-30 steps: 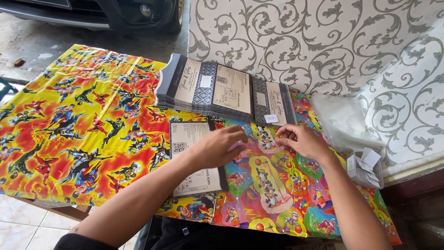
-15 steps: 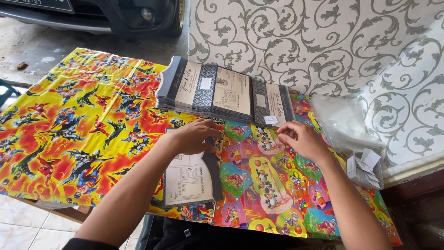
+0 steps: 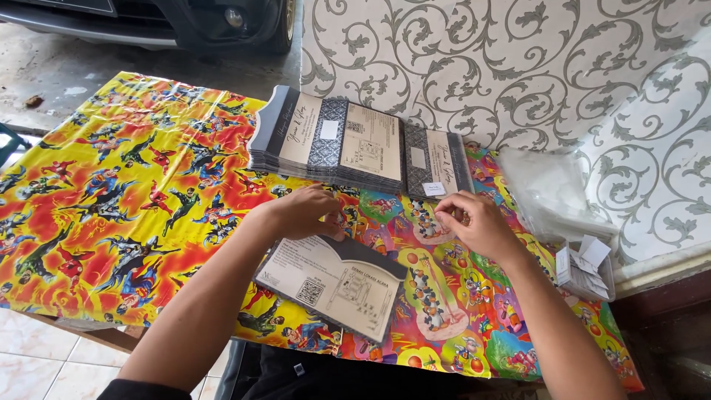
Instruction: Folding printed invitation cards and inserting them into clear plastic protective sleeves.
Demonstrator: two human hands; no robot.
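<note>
A table [image 3: 89, 222] under bright cartoon-print wrapping paper is standing against a wall [image 3: 518, 67] papered in grey scrollwork, with tiled floor below and the front of a dark car [image 3: 185, 18] showing at the top left. On the table's far side a stack of cards [image 3: 326, 144] in grey and cream is lying fanned, and a second, smaller stack [image 3: 438, 167] is sitting just beside it on the right. The left hand [image 3: 300, 211] is resting knuckles-up at the top edge of a single card [image 3: 333, 281], fingers curled down onto it; whether it is gripping or merely pressing cannot be told. The card is lying flat and slightly skewed on the near middle of the table, its shaped flap open. Judged from its look, it is light, thin, fairly stiff card stock, likely to slide on the glossy paper and to crease if bent; an edge or corner would be the sound place to take hold. The right hand [image 3: 474, 222] is hovering beyond the card's right end, fingertips pinched together, apparently on something small and pale, though this is too small to confirm. Further right, clear plastic sleeves [image 3: 552, 192] are lying heaped, and a small box [image 3: 585, 268] of white slips is sitting near the table's edge.
</note>
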